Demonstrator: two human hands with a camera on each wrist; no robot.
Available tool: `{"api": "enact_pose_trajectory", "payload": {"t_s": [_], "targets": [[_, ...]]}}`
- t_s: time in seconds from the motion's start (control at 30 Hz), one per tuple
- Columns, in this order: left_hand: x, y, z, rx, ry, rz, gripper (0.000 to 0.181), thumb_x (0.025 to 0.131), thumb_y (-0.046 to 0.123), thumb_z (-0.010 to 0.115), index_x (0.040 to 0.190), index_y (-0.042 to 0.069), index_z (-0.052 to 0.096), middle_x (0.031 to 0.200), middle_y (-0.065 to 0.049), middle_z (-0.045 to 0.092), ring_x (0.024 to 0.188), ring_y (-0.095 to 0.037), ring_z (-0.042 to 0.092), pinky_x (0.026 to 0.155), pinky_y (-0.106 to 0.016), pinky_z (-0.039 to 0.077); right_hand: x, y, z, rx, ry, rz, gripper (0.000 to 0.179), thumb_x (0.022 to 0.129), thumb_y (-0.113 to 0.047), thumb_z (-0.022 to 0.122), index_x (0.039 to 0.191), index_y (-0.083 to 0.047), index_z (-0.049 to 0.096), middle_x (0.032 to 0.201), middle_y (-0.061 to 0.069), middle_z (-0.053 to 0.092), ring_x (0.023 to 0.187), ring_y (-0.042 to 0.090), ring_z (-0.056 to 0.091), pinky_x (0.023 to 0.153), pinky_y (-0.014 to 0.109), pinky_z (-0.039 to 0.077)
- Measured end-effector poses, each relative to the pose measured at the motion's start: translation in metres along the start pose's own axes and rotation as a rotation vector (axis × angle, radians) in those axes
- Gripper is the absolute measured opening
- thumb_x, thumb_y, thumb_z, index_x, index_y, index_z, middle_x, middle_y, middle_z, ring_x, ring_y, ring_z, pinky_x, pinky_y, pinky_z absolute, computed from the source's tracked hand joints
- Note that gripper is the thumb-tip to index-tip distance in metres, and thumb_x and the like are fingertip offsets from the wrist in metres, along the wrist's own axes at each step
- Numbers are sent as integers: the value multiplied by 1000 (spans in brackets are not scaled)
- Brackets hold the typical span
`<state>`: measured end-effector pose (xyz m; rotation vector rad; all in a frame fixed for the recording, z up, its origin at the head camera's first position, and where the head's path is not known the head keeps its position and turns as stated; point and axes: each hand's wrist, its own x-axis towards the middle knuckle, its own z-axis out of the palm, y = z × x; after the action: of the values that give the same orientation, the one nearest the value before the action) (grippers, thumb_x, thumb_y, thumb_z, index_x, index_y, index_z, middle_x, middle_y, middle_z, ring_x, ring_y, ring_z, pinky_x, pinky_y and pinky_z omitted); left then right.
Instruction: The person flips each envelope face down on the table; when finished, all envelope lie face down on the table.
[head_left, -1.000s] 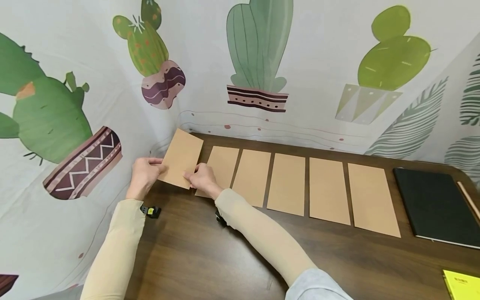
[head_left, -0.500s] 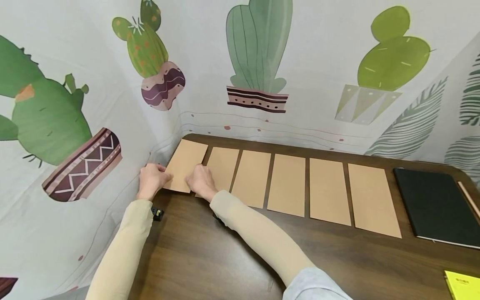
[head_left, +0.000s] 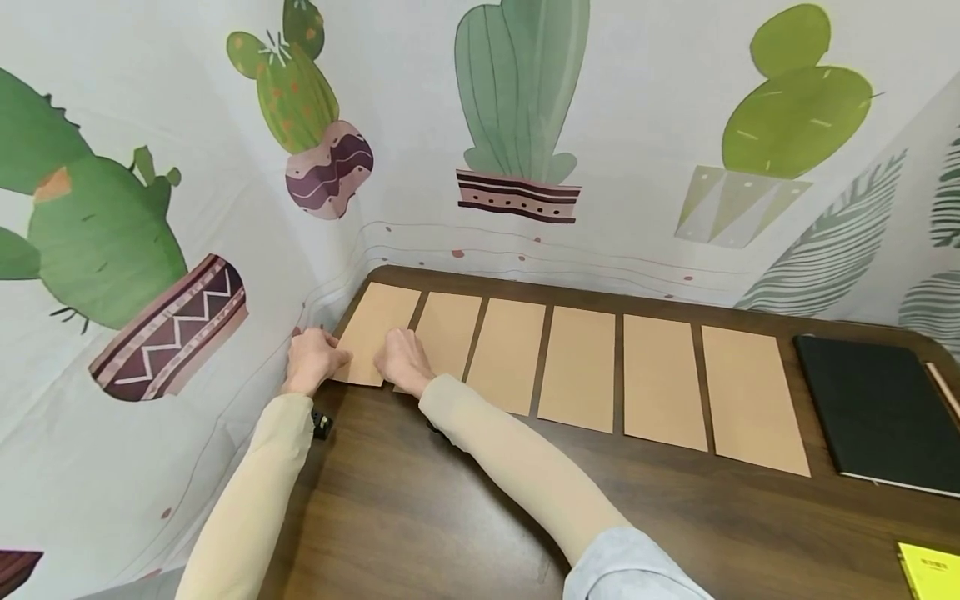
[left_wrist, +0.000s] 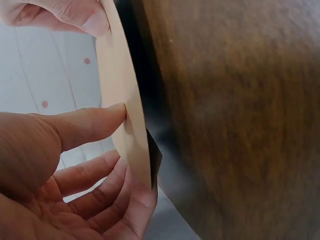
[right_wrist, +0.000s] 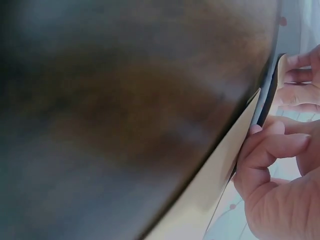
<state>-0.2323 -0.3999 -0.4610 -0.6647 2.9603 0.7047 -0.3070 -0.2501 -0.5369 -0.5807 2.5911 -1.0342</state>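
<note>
The leftmost brown kraft-paper sheet (head_left: pixel 378 315) lies at the table's far left corner, close by the wall cloth. My left hand (head_left: pixel 311 360) pinches its left edge near the front, thumb on top and fingers below, as the left wrist view shows on the bowed sheet (left_wrist: pixel 116 75). At the opposite edge, my right hand (head_left: pixel 403 362) grips it with curled fingers. In the right wrist view the right hand (right_wrist: pixel 275 195) is beside the edge of a neighbouring sheet (right_wrist: pixel 220 167), and the left hand (right_wrist: pixel 302 90) is beyond. Part of the right fingertips is hidden.
Several matching kraft sheets (head_left: pixel 583 367) lie in a row to the right with narrow gaps. Further right are a black notebook (head_left: pixel 873 404), a pencil-like stick (head_left: pixel 943 390) and a yellow booklet (head_left: pixel 933 571). Cactus-printed cloth (head_left: pixel 637 142) borders the dark wooden table (head_left: pixel 420 492).
The sheet, tilted and raised a second ago, has come down flatter and to the right, in line with the row. Both hands moved with it, the left one rightward.
</note>
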Motion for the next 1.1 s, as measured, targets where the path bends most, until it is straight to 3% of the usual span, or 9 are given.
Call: {"api": "enact_pose_trajectory", "payload": {"t_s": [0.33,0.47,0.57,0.63,0.73,0.83,0.93,1.1], "targets": [[5,2,3,52,-41,-28,37,92,27,78,116,-2,76,133,-36,69,122,-56,66,99,-65,57,9,1,2,-77,-6,-49,34,92,-2,67,63,-16,56,70,0,62,52,11,52,44,23,47],[7,9,6,103,-51,-11,38,94,26,76,120,-1,77,133,-36,70,120,-56,69,95,-67,58,12,4,0,-121,-8,-57,37,93,-2,67,62,-17,55,68,-2,59,55,11,52,47,23,48],[5,18,10,108,-14,19,37,97,27,71,123,0,76,132,-35,71,118,-56,70,93,-67,59,9,5,-4,-130,47,-28,39,94,-13,74,61,-20,54,65,-6,57,58,11,53,51,25,48],[3,25,12,82,49,61,37,98,27,69,124,1,77,131,-32,74,116,-55,72,90,-66,59,-6,-4,-22,-100,63,-3,31,98,-21,76,71,-16,61,67,-5,58,59,12,56,54,26,50],[-2,36,15,13,167,181,37,100,25,67,126,1,77,127,-28,77,112,-52,73,89,-64,59,-37,-18,-58,-35,92,0,23,103,-30,75,101,-8,72,67,-2,62,56,12,60,55,27,52],[-8,48,17,-67,254,321,33,101,20,67,123,-3,77,120,-28,79,110,-49,74,91,-61,59,-69,-28,-97,30,99,-11,40,107,-29,70,137,-2,66,66,1,67,49,10,59,58,24,53],[-14,60,17,-113,289,402,30,101,18,69,120,-3,77,117,-27,79,109,-47,74,93,-60,59,-87,-26,-122,73,137,-26,43,109,-28,68,144,-4,65,69,0,72,48,7,57,60,22,49],[-25,73,17,-152,321,466,28,102,17,67,119,-2,79,117,-25,79,107,-44,74,89,-60,59,-115,-14,-154,124,199,-57,36,109,-28,66,137,-5,69,76,0,74,53,8,58,56,23,47]]}}
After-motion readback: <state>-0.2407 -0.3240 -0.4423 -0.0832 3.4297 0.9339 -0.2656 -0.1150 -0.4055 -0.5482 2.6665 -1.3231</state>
